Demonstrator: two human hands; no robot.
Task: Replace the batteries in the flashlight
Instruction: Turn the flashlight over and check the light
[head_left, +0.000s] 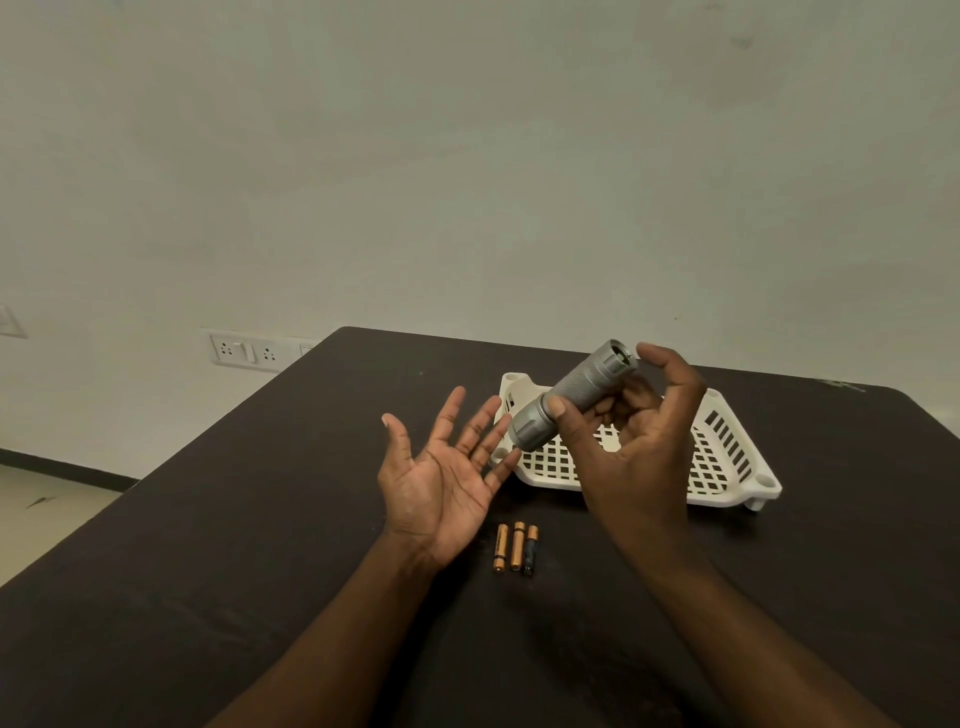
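A grey metal flashlight (574, 392) is held tilted above the table, its wide head low and to the left, its open rear end up and to the right. My right hand (636, 441) grips its body with thumb and curled fingers. My left hand (447, 473) hovers palm up with straight, spread fingers just left of the flashlight's head and holds nothing. Three small batteries (515, 546) lie side by side on the dark table (260, 545) between my forearms, two copper-coloured and one with a dark body.
A white slotted plastic basket (727, 457) sits on the table behind my right hand. The table's left edge runs diagonally, with floor beyond it. A wall with sockets (244, 352) stands behind the table.
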